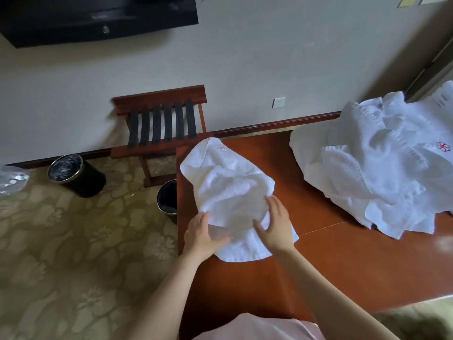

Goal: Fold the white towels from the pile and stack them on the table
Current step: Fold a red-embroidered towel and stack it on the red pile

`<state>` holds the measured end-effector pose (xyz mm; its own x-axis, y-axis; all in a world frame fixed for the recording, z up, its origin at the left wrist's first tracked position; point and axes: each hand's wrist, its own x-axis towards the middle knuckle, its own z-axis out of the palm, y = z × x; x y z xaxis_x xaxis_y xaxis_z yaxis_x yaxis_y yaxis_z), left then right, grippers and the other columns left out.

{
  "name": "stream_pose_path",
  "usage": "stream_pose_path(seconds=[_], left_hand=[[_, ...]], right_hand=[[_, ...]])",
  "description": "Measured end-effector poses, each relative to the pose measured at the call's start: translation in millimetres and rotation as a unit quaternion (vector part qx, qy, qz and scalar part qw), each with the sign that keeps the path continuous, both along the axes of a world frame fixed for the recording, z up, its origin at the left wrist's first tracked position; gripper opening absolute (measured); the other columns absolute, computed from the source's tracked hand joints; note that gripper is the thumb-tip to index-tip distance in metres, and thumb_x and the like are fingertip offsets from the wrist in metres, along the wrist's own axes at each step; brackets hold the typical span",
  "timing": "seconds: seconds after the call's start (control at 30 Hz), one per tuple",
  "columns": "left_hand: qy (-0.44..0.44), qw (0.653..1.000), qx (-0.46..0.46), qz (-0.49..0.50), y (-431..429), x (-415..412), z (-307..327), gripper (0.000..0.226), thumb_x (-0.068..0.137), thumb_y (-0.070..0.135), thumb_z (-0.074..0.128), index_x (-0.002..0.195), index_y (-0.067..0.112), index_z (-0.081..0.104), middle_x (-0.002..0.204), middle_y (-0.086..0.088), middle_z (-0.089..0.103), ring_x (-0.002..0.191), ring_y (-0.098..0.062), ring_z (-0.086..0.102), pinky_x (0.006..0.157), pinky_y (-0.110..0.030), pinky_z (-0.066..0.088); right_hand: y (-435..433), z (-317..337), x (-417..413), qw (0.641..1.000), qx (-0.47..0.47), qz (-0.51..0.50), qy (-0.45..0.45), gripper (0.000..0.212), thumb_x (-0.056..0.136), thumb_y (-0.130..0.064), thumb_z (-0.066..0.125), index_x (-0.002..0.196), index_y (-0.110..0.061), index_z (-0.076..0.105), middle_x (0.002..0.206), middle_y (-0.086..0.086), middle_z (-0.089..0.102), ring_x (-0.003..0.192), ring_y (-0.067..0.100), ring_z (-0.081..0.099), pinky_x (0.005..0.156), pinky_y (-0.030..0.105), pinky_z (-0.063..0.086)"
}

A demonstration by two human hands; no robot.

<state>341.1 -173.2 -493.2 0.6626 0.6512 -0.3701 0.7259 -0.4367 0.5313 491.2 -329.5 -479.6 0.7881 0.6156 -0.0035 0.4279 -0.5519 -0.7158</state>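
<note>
Looking down on a reddish-brown wooden worktop (pixel 318 261). Near its left edge, one crumpled white towel (pixel 228 190), unfolded, with a red embroidered emblem at the far corner. Left grip (pixel 203 235) released, fingers straight, laid against the towel's near-left edge with the thumb on the cloth. Right grip (pixel 274 224) released too, fingers spread, resting flat on the towel's near-right part. Well apart to the right, on the same worktop, a loose pile of white towels (pixel 377 163), none folded. Beyond, against the wall, a wooden luggage rack (pixel 161 121) with black straps. On the patterned carpet, two black bins (pixel 76 175).
</note>
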Motion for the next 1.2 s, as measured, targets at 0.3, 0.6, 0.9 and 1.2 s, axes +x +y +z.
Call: stream_pose_path(seconds=[0.3,0.6,0.9,1.2], left_hand=[[-0.093,0.986,-0.088,0.112,-10.5,3.6,-8.4,0.014,0.088,0.014,0.061,0.102,0.016,0.057,0.087,0.007,0.054,0.085,-0.014,0.055,0.061,-0.010,0.039],[-0.109,0.960,-0.253,0.055,-30.7,20.6,9.5,0.091,0.052,0.053,0.081,0.127,0.036,0.032,0.114,0.012,0.050,0.104,-0.006,0.052,0.089,-0.028,0.049],[-0.172,0.965,-0.103,0.166,-35.6,44.4,15.9,0.016,0.096,0.018,0.049,0.083,0.010,0.053,0.074,0.005,0.052,0.072,-0.015,0.050,0.053,-0.012,0.035],[-0.306,0.951,-0.013,0.028,-36.1,69.6,90.5,0.021,0.097,0.013,0.044,0.078,0.021,0.041,0.060,0.013,0.042,0.054,-0.001,0.041,0.052,-0.012,0.035]], right_hand=[[23.9,-15.7,-15.4,0.912,-0.332,0.228,-0.076,0.043,0.090,-0.042,0.056,0.123,-0.020,0.040,0.109,0.001,0.059,0.105,0.026,0.050,0.084,0.037,0.035],[-0.6,30.7,24.0,0.889,0.117,-0.041,0.441,0.022,0.090,-0.028,0.064,0.088,-0.006,0.063,0.078,0.008,0.058,0.070,0.020,0.054,0.066,0.035,0.042],[-32.0,34.7,57.2,0.888,0.160,-0.250,0.350,0.014,0.088,-0.018,0.055,0.074,-0.015,0.053,0.076,0.006,0.052,0.072,0.021,0.047,0.062,0.029,0.036],[-13.5,40.6,36.7,0.977,0.119,-0.022,0.175,0.045,0.084,-0.018,0.052,0.128,-0.027,0.051,0.124,-0.014,0.052,0.117,0.001,0.047,0.092,0.021,0.037]])
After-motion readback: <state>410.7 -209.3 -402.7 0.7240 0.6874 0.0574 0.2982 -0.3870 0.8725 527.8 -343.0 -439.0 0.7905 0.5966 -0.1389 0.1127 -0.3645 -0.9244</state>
